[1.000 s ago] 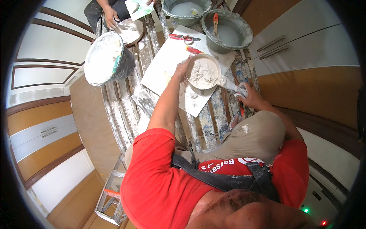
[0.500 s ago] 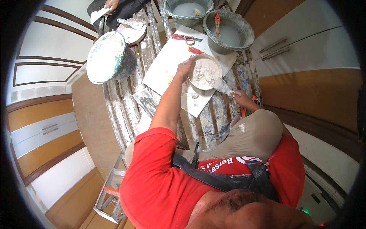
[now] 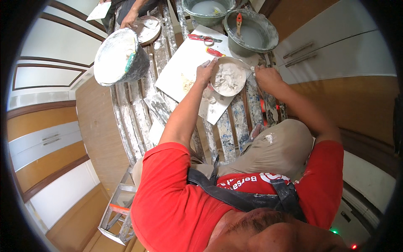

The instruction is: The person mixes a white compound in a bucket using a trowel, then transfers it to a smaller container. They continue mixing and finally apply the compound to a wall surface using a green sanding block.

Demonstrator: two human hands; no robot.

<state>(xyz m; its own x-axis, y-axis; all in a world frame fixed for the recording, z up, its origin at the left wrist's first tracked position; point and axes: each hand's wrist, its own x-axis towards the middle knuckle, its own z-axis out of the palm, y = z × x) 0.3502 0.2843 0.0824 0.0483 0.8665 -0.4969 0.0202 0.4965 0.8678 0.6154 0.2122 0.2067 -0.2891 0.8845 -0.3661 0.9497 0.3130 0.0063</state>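
Note:
My left hand [image 3: 205, 70] grips the left rim of a round pale bowl [image 3: 244, 86], its thumb over the edge. Lumpy white paste [image 3: 228, 79] fills the bowl, which is over the corner of a white board [image 3: 174, 71]. At the bowl's right rim, my right hand [image 3: 268, 77] is closed on the handle of a putty knife [image 3: 247, 65]. Its blade lies against the far right side of the bowl and is only partly visible. Just beyond the bowl lies a red and yellow handled tool [image 3: 215, 52], with red-handled scissors [image 3: 205, 39] farther off.
Two green buckets of cloudy water stand beyond the board; the nearer bucket [image 3: 270, 44] holds a paintbrush [image 3: 239, 22]. A paste-smeared bucket [image 3: 140, 63] stands left, near a co-worker's hand [image 3: 129, 19] and a shallow pan [image 3: 157, 31]. Gaps run between the bench slats [image 3: 228, 138]. A stepladder [image 3: 115, 218] stands lower left.
My right hand has swung up and away from me, bringing the putty knife to the bowl's far right rim. The bowl has shifted slightly right. The co-worker's hand has come down to the shallow pan.

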